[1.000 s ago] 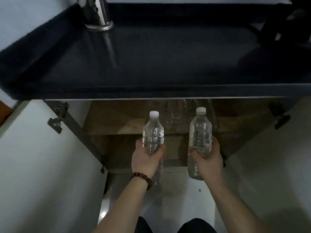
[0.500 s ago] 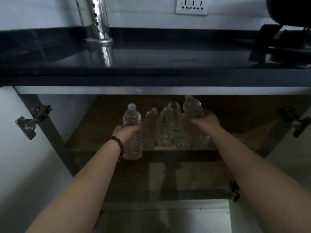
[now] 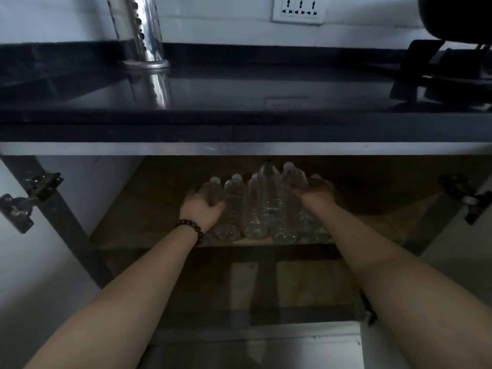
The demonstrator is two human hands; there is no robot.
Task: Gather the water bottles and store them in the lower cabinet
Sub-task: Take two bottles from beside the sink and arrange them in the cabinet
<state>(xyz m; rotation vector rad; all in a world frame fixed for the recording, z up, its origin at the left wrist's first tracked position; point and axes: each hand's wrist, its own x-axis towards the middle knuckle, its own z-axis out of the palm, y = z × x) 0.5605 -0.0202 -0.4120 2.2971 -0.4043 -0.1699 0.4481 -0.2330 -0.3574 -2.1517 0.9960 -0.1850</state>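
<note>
Both bare arms reach into the open lower cabinet under the black stone countertop (image 3: 239, 129). On the wooden shelf (image 3: 149, 217) inside stands a tight row of clear plastic water bottles with pale caps, close to the shelf's front edge and roughly midway along it.

The left hand (image 3: 203, 207), with a dark beaded bracelet (image 3: 190, 230) at the wrist, curls its fingers around the leftmost clear bottle (image 3: 213, 190) of the row; the bottle's cap and shoulder rise above the hand, while its base is hidden behind the wrist. This bottle stands just beside the next clear bottle (image 3: 231, 206), the two seeming to touch.

The right hand (image 3: 316, 191) grips the rightmost clear bottle (image 3: 292, 174) near its upper body, thumb and fingers wrapped around it, with the pale cap showing just above the fingers. Its lower part continues below the hand towards the shelf's front edge. Between the two held bottles stand a mid-row clear bottle (image 3: 254, 209) and a taller clear bottle with a dark cap (image 3: 271, 187), packed together.

On the countertop's back left stands a shiny perforated metal cylinder (image 3: 141, 30). A white wall socket (image 3: 298, 10) sits above the back edge. Metal door hinges (image 3: 29, 198) show at the cabinet's left and right sides.
</note>
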